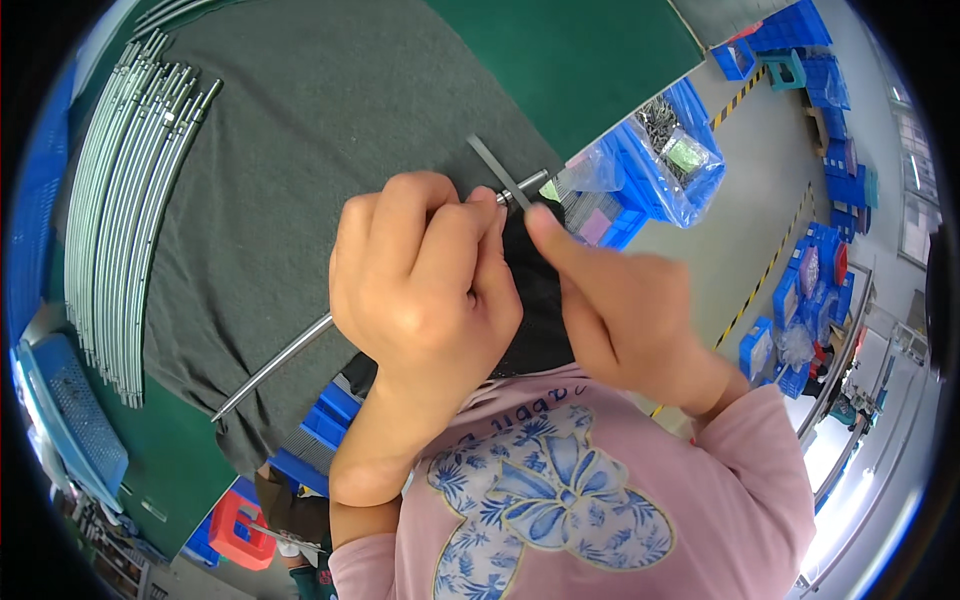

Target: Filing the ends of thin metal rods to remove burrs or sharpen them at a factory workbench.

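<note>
Smooth steel rod (275,365) in left hand (420,280), flat grey strip (497,170) by right hand (620,310)

A green bench (590,60) carries a grey cloth (300,150) with a row of metal rods (120,210) lying on it

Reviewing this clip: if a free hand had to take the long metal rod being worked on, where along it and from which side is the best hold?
Probably the bare mid-length of the metal rod, where it lies slanted on the grey cloth down-left of the left hand. Come from above, fingers pinching across its thin round shaft. The upper end is crowded by both hands, the right hand and the small flat strip.
</note>
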`<action>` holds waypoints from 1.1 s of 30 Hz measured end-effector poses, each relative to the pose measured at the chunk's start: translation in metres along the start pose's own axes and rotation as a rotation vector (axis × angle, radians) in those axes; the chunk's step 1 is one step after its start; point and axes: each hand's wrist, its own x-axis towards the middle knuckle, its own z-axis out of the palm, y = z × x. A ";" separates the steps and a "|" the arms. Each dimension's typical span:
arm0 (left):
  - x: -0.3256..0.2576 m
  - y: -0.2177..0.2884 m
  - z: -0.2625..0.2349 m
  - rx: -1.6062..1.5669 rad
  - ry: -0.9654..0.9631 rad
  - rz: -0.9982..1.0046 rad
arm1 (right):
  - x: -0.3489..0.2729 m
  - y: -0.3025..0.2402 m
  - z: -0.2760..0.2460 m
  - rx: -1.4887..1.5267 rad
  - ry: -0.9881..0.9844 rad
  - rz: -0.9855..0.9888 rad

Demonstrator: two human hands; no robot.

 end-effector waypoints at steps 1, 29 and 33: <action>0.000 0.000 0.000 0.003 0.000 -0.001 | -0.011 -0.001 -0.002 0.002 0.000 -0.002; 0.001 0.003 -0.003 -0.022 -0.050 -0.017 | -0.021 0.026 0.072 0.029 0.454 -0.137; 0.002 0.003 -0.005 -0.019 -0.046 -0.016 | 0.001 0.024 0.065 -0.003 0.398 -0.176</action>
